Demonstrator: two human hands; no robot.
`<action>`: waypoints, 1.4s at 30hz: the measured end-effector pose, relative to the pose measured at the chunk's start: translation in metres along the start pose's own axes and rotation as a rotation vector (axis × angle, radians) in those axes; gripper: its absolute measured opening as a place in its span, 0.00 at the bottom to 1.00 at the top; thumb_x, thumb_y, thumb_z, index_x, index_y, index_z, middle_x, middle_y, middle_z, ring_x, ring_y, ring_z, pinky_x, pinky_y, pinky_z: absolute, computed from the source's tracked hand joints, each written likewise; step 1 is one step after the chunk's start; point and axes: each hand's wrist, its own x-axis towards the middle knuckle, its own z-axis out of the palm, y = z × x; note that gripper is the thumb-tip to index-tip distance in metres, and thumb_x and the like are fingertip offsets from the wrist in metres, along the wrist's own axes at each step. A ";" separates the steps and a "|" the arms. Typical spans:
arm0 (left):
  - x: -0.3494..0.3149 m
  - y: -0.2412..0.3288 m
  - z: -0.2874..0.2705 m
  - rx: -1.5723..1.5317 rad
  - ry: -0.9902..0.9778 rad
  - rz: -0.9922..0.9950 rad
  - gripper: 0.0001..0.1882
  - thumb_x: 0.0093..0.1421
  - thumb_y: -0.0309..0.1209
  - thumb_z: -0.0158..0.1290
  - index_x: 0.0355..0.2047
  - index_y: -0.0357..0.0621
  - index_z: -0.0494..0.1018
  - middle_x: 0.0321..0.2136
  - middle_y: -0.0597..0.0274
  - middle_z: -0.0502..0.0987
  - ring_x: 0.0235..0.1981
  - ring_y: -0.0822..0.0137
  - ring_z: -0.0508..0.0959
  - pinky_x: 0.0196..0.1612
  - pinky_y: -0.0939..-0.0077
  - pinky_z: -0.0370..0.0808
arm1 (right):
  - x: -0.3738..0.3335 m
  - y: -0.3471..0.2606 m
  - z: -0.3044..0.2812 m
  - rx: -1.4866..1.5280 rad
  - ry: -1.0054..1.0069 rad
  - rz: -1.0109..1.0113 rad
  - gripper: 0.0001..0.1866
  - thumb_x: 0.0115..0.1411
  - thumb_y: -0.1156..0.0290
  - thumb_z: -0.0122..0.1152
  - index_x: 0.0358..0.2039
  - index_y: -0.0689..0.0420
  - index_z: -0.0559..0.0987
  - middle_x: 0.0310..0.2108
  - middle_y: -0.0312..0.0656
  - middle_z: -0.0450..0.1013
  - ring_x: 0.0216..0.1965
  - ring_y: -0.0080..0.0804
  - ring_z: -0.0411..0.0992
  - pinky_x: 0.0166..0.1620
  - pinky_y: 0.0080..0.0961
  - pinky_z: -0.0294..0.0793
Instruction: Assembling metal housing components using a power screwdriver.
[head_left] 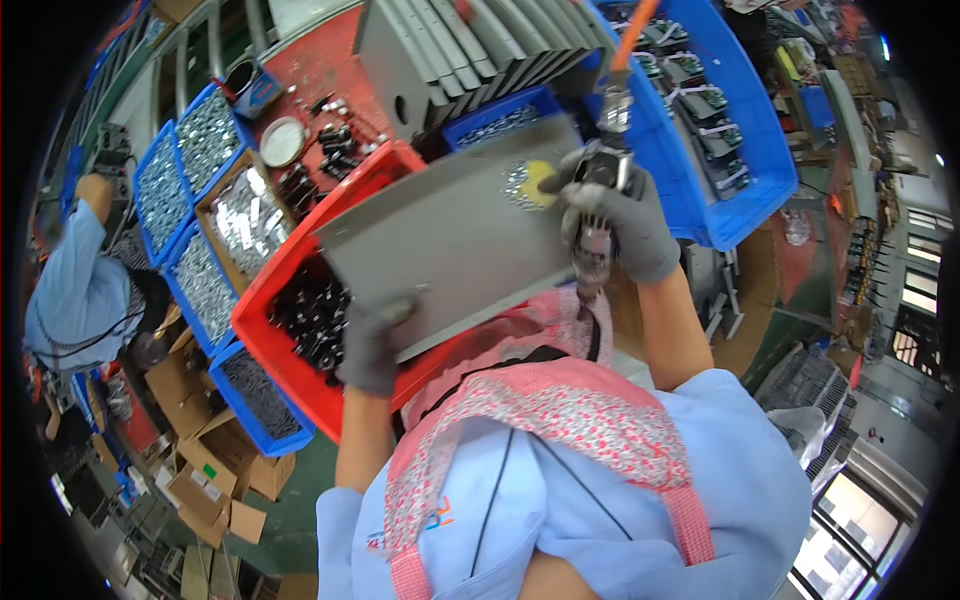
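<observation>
My left hand (372,345), in a grey glove, grips the near left edge of a flat grey metal panel (430,245) with the thumb on top. The panel lies tilted across a red bin (262,290) of small black parts (305,315). In my gloved right hand (635,225) is a pneumatic screwdriver (597,240), fingers wrapped round its body over the panel's right end. An orange air hose (634,35) runs up from the tool. Beside that hand, a small heap of shiny screws (517,188) and a yellow patch (540,182) sit on the panel.
Grey metal panels (460,50) stand in a row at the far side. Blue bins of metal fasteners (205,285) line the left. A large blue bin (755,200) with circuit boards (705,105) stands right. A co-worker's arm (85,225) shows far left, near cardboard boxes (205,490).
</observation>
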 end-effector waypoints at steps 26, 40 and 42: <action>0.010 -0.010 -0.016 -0.712 0.377 0.021 0.13 0.50 0.19 0.48 0.37 0.25 0.70 0.41 0.48 0.73 0.47 0.53 0.74 0.56 0.56 0.71 | 0.161 0.076 -0.039 0.103 0.362 -0.595 0.15 0.50 0.88 0.53 0.39 0.63 0.71 0.27 0.44 0.73 0.22 0.23 0.70 0.25 0.17 0.70; 0.014 -0.006 -0.024 -0.770 0.336 -0.014 0.20 0.49 0.15 0.47 0.46 0.26 0.68 0.43 0.47 0.73 0.45 0.52 0.76 0.52 0.57 0.75 | 0.191 0.094 -0.039 0.120 0.314 -0.560 0.13 0.51 0.87 0.55 0.38 0.62 0.73 0.27 0.44 0.74 0.21 0.25 0.72 0.20 0.17 0.67; 0.016 -0.005 -0.022 -0.742 0.384 -0.025 0.21 0.49 0.15 0.48 0.47 0.27 0.67 0.43 0.48 0.73 0.45 0.52 0.76 0.52 0.57 0.75 | 0.193 0.099 -0.043 0.076 0.285 -0.562 0.13 0.51 0.87 0.55 0.38 0.61 0.73 0.27 0.44 0.73 0.20 0.24 0.71 0.19 0.17 0.67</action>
